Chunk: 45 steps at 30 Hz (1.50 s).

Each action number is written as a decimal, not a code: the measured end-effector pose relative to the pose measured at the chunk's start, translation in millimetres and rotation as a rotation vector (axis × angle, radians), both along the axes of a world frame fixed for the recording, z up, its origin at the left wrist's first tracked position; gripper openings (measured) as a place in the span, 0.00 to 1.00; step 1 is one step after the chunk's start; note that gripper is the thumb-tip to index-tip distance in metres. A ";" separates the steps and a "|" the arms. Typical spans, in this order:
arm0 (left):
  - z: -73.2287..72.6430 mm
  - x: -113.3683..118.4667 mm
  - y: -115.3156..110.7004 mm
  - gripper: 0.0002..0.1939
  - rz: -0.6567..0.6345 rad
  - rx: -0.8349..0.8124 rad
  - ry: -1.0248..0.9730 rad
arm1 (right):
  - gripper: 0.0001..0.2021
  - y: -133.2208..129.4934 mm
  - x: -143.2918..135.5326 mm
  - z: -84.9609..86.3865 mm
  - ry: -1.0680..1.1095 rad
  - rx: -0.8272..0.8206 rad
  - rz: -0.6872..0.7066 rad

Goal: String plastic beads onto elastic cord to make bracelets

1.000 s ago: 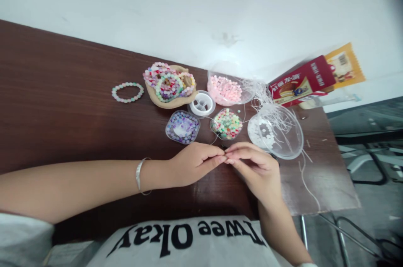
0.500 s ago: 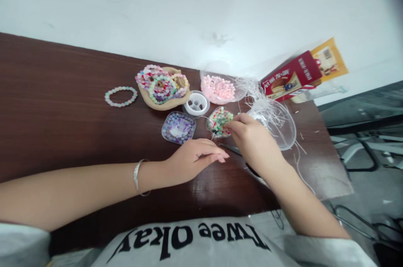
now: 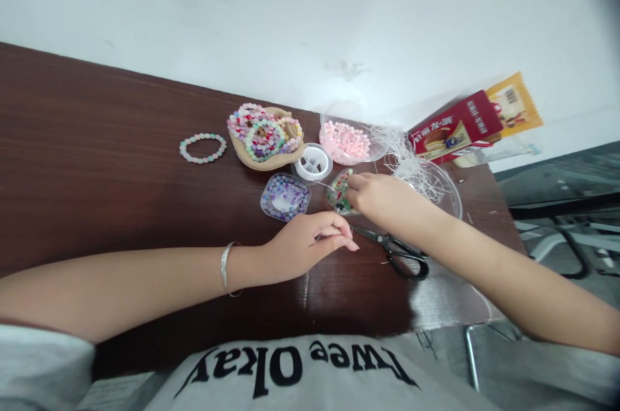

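My left hand point(image 3: 312, 244) is bent over the table, thumb and fingers pressed together at the end of a thin white cord; the cord's tip is hard to make out. Over the box of green and red beads point(image 3: 340, 190), my right hand point(image 3: 372, 196) dips its bent fingers, which hide part of the beads. Black scissors point(image 3: 404, 254) lie below my right hand. Beside the bead box stands a white spool point(image 3: 312, 162), with cord running from it. A box of purple beads point(image 3: 285, 196) sits above my left wrist.
A tan bowl point(image 3: 271, 162) holds several bead bracelets; one bracelet point(image 3: 202, 148) lies to its left. Behind are a tub of pink beads point(image 3: 345, 141) and tangled white cord point(image 3: 421, 178) in a clear container. A red snack box point(image 3: 458, 126) leans on the wall.
The view has shifted, so the table items appear farther right. My right hand has moved deeper over the green and red beads, uncovering the scissors. My left fingers have curled more.
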<state>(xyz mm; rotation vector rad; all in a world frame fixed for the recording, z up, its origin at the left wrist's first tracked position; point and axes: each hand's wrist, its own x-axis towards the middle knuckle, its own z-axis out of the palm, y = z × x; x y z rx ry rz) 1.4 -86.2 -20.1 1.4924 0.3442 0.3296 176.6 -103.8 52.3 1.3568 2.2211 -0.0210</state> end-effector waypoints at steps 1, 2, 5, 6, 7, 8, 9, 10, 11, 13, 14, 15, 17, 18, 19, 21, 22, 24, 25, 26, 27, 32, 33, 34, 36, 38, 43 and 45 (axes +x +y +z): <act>-0.1 0.2 0.3 0.06 -0.009 -0.014 -0.008 | 0.05 0.8 3.1 -1.7 0.003 -0.003 0.049; -0.1 0.4 0.9 0.07 -0.014 -0.011 -0.012 | 0.04 1.9 6.3 -2.9 0.012 -0.001 0.096; 0.3 0.8 2.9 0.07 -0.012 0.046 0.015 | 0.02 4.2 15.6 -0.7 0.049 0.024 0.206; 0.6 0.8 3.5 0.07 -0.007 0.060 0.025 | 0.02 3.3 18.3 2.2 0.065 0.036 0.207; 1.0 0.8 4.0 0.07 0.004 0.070 0.030 | 0.03 0.8 20.5 5.7 0.091 0.054 0.181; 1.3 0.8 4.3 0.07 0.017 0.081 0.028 | 0.03 -3.5 22.1 9.4 0.139 0.080 0.124; 1.7 0.8 4.4 0.08 0.028 0.097 0.020 | 0.03 -9.8 22.9 12.5 0.218 0.119 0.042; 1.9 0.8 4.4 0.08 0.038 0.118 0.011 | 0.03 -17.8 22.9 14.6 0.324 0.166 -0.054; 2.1 0.9 4.4 0.08 0.046 0.137 0.004 | 0.03 -27.0 21.9 15.0 0.460 0.214 -0.152; 2.0 1.0 4.3 0.09 0.053 0.156 0.001 | 0.05 -46.9 17.7 10.8 0.741 0.292 -0.295; 1.8 1.1 4.3 0.09 0.056 0.149 0.004 | 0.05 -56.2 14.8 6.5 0.857 0.308 -0.341; 1.6 1.1 4.3 0.10 0.061 0.136 0.008 | 0.06 -64.2 11.7 1.2 0.957 0.305 -0.386; 1.0 0.9 4.5 0.10 0.063 0.107 0.012 | 0.06 -75.4 6.0 -10.2 1.123 0.282 -0.490; 0.9 0.7 4.6 0.11 0.062 0.097 0.010 | 0.06 -78.6 3.8 -15.5 1.195 0.272 -0.551; 0.9 0.4 4.6 0.10 0.058 0.094 0.007 | 0.05 -80.3 2.1 -20.1 1.262 0.266 -0.616; 1.2 -0.3 4.4 0.10 0.043 0.111 0.000 | 0.05 -81.2 0.2 -26.8 1.378 0.258 -0.743; 1.6 -0.7 4.2 0.09 0.031 0.131 -0.004 | 0.06 -80.9 -0.2 -29.0 1.425 0.249 -0.797; 2.1 -1.1 3.6 0.08 0.011 0.179 -0.019 | 0.06 -80.0 -0.6 -31.3 1.485 0.224 -0.872; 2.3 -1.3 3.3 0.08 0.005 0.201 -0.029 | 0.06 -79.6 -0.7 -31.8 1.497 0.214 -0.893; 2.4 -1.3 3.0 0.08 0.000 0.218 -0.041 | 0.06 -79.3 -0.8 -32.0 1.502 0.208 -0.905; 2.5 -1.4 2.8 0.08 -0.001 0.231 -0.052 | 0.06 -79.0 -1.0 -32.1 1.501 0.200 -0.913; 3.5 -2.2 2.1 0.08 0.015 0.238 -0.043 | 0.07 -78.4 -1.2 -32.4 1.515 0.182 -0.921; 3.8 -2.4 2.1 0.09 0.022 0.233 -0.036 | 0.07 -78.4 -1.1 -32.4 1.520 0.180 -0.915; 4.0 -2.4 2.1 0.09 0.026 0.228 -0.033 | 0.08 -78.5 -0.9 -32.4 1.523 0.179 -0.910; 3.9 -2.1 2.3 0.09 0.027 0.224 -0.033 | 0.08 -78.7 -0.8 -32.5 1.520 0.179 -0.901; 3.5 -1.6 2.6 0.08 0.019 0.221 -0.033 | 0.08 -78.9 -0.8 -32.7 1.510 0.178 -0.897; 2.1 -1.0 2.7 0.08 0.022 0.216 -0.032 | 0.07 -79.3 -0.9 -33.2 1.491 0.184 -0.889; 2.0 -1.2 2.6 0.08 0.025 0.215 -0.036 | 0.07 -79.5 -0.8 -33.0 1.478 0.191 -0.891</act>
